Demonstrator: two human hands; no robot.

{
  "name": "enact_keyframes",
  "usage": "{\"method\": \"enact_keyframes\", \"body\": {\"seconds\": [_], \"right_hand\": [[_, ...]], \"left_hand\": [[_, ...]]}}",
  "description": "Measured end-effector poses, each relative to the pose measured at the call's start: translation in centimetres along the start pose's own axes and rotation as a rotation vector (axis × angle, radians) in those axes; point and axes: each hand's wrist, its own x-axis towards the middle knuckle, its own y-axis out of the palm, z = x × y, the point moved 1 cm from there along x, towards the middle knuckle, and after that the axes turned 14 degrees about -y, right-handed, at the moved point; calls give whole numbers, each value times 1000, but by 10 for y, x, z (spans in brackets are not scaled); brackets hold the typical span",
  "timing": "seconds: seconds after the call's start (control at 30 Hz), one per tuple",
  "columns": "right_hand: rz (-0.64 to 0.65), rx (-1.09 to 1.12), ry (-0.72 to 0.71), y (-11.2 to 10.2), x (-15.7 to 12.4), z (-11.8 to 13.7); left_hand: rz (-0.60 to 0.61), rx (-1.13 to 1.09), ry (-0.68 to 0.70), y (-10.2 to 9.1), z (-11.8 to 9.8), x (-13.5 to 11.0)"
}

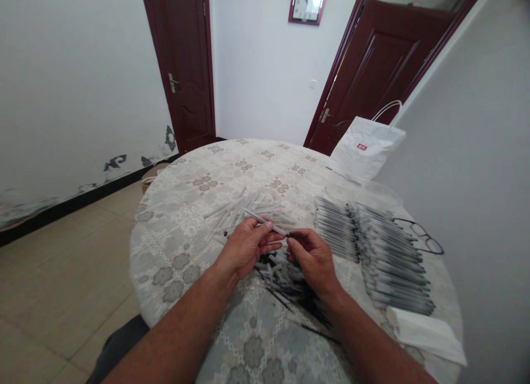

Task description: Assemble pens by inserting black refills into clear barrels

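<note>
My left hand (pixel 248 246) is closed around a white pen barrel (pixel 260 218) that points up and to the left. My right hand (pixel 310 257) pinches a thin black refill (pixel 290 235) whose tip meets the barrel's near end. Both hands hover over a heap of black refills and small parts (pixel 285 279) on the round table (pixel 174 246). Just beyond the hands lies a pile of empty white barrels (pixel 244 210). To the right, rows of finished pens (pixel 381 246) lie side by side.
A white paper bag (pixel 366 146) stands at the table's far right edge. Black-rimmed glasses (pixel 420 235) lie beside the pen rows, and a white paper packet (pixel 426 331) sits at the near right. Two dark doors and a wall clock are behind.
</note>
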Motion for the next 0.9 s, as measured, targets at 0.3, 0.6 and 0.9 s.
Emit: {"method": "enact_keyframes", "body": {"seconds": [0.3, 0.6, 0.9], "right_hand": [[-3, -66, -30, 1, -2, -4], [-2, -217, -113, -2, -4, -1], [70, -345, -99, -4, -6, 4]], "left_hand": [[-1, 8, -1, 0, 3, 1], [-24, 23, 2, -1, 3, 2], [13, 45, -20, 0, 3, 1]]}}
